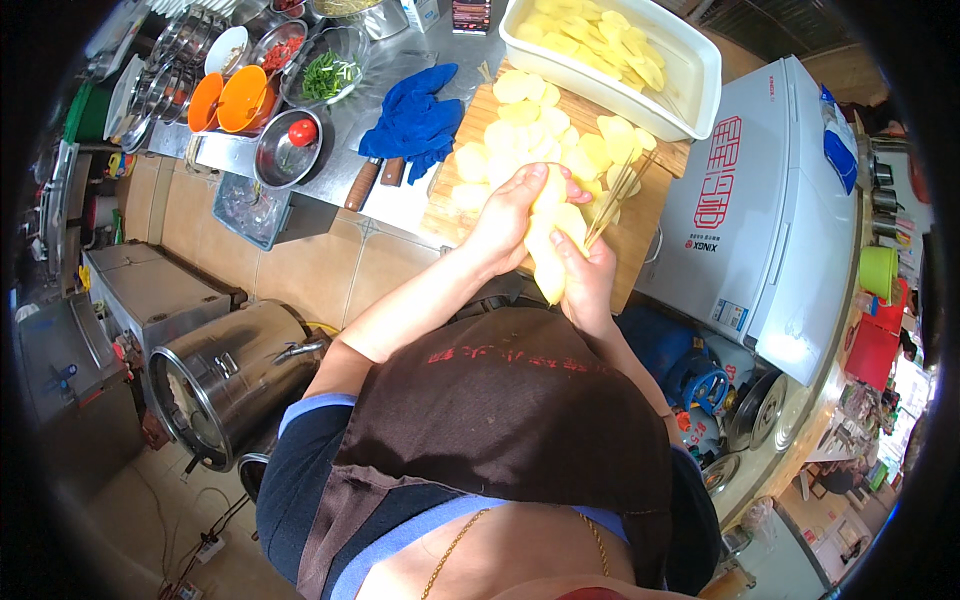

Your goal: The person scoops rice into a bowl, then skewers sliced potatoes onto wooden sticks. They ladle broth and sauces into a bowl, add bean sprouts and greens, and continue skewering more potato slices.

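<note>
My left hand grips pale yellow potato slices in front of my apron. Below and to its right, my right hand is closed around several thin bamboo skewers, whose free ends fan out up and to the right. Its thumb presses on more slices, which run in a line down between both hands. Whether every slice there is pierced cannot be seen. Under the hands lies a wooden cutting board, with many loose potato slices spread over its far part.
A white plastic tub of slices overlaps the board's far edge. Left of the board are a blue cloth, a brown-handled knife and a steel bowl holding a tomato. A white chest freezer stands at right, gas cylinders below it.
</note>
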`<move>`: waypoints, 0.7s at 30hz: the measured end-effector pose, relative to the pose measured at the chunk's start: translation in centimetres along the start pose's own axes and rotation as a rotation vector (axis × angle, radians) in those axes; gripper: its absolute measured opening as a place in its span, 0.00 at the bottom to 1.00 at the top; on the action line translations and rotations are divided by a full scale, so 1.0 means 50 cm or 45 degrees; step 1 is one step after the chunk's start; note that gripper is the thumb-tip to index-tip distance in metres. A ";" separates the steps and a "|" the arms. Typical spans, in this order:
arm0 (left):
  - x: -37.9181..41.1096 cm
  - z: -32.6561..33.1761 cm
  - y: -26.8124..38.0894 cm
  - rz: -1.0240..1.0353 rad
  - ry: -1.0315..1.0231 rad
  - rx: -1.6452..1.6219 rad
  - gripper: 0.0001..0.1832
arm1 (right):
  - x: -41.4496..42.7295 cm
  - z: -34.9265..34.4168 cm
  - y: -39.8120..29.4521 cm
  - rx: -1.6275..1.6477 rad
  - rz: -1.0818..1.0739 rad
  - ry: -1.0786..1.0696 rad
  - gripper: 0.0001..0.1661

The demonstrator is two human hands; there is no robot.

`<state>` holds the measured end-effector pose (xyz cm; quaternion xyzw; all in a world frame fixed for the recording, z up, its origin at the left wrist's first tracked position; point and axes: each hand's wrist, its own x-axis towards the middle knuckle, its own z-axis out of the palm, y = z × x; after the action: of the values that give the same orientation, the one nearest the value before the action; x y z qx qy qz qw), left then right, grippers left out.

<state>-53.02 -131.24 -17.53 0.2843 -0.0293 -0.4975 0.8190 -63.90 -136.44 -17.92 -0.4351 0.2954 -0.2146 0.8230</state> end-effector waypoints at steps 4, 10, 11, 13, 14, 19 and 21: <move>-0.006 -0.002 -0.007 -0.022 -0.112 0.002 0.18 | 0.002 -0.001 -0.003 0.017 0.049 0.006 0.15; 0.004 0.003 0.011 -0.159 0.006 -0.052 0.16 | 0.043 0.004 -0.011 -0.054 -0.021 0.093 0.15; 0.001 -0.001 0.012 -0.175 -0.027 0.093 0.16 | 0.050 -0.006 -0.013 -0.076 0.004 0.082 0.14; -0.001 -0.016 0.010 -0.206 -0.099 0.390 0.16 | 0.064 -0.031 -0.018 -0.115 0.047 0.062 0.14; 0.011 -0.027 0.010 -0.262 -0.056 0.367 0.16 | 0.069 -0.031 -0.019 -0.127 -0.037 0.101 0.14; 0.113 -0.028 0.049 -0.234 0.118 0.431 0.14 | 0.078 -0.123 -0.062 -0.238 -0.100 0.510 0.10; 0.183 -0.010 0.073 -0.088 0.105 0.458 0.11 | 0.071 -0.182 -0.067 -0.140 -0.192 0.573 0.13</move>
<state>-45.33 -137.37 -18.31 0.4471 -0.0746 -0.4999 0.7380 -67.73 -145.75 -20.20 -0.4414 0.4494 -0.3504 0.6931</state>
